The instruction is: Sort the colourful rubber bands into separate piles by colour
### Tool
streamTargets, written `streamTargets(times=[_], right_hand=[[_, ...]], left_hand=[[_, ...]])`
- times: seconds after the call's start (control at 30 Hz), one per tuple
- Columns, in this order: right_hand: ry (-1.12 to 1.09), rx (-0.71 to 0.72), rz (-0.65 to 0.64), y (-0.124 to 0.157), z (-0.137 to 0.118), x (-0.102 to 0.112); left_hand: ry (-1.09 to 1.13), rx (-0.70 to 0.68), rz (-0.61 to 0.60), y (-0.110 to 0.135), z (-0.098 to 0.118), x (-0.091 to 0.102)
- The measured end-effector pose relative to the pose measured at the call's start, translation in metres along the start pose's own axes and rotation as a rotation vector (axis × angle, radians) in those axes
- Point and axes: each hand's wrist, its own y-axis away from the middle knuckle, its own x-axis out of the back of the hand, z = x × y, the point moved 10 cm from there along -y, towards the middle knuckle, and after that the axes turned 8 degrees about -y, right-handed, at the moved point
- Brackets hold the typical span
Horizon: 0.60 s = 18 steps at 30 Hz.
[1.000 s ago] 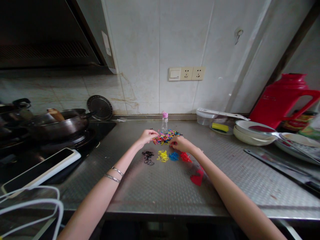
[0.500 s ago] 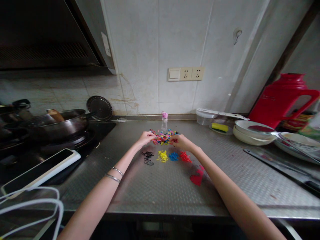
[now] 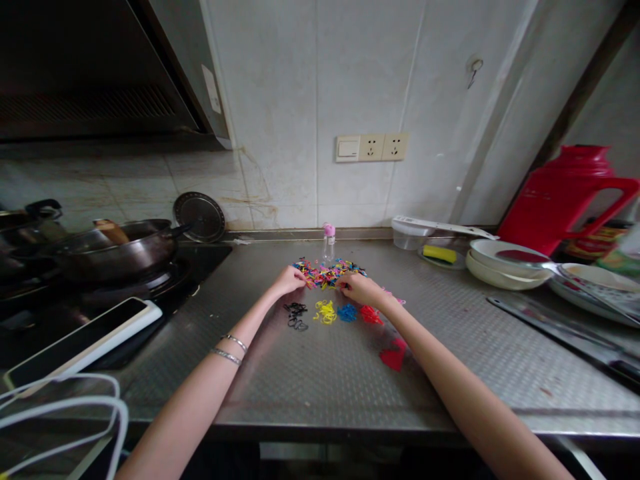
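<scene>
A mixed, many-coloured heap of small rubber bands (image 3: 323, 273) lies mid-counter. My left hand (image 3: 290, 279) is at its left edge, fingertips pinched together; anything between them is too small to make out. At the heap's right front, my right hand (image 3: 361, 289) has its fingers curled in a pinch, and their contents are hidden. Closer to me lie separate clusters: black bands (image 3: 296, 309), yellow bands (image 3: 326, 312), blue bands (image 3: 347, 312) and red bands (image 3: 371, 315). Some pink bands (image 3: 395, 297) show beyond my right wrist. Behind the heap stands a small clear bottle (image 3: 329, 248) with a pink top.
A flat red piece (image 3: 393, 359) lies by my right forearm. To the right are a knife (image 3: 560, 331), stacked bowls (image 3: 505, 270), a yellow sponge (image 3: 439, 255) and a red thermos (image 3: 555, 200). On the left are a pan (image 3: 115, 257), a white-edged device (image 3: 85, 347) and a white cable (image 3: 117, 413).
My left hand has shifted slightly left and toward me. My right hand has drawn back a little left and nearer, and pink bands now show beyond its wrist.
</scene>
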Motion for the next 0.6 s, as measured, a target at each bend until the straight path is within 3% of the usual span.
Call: streamTargets(times=[0.6], right_hand=[[0.018,-0.005,0.045,0.003,-0.004,0.004]], left_hand=[[-0.001,-0.031,-0.018,0.005,0.01,0.002]])
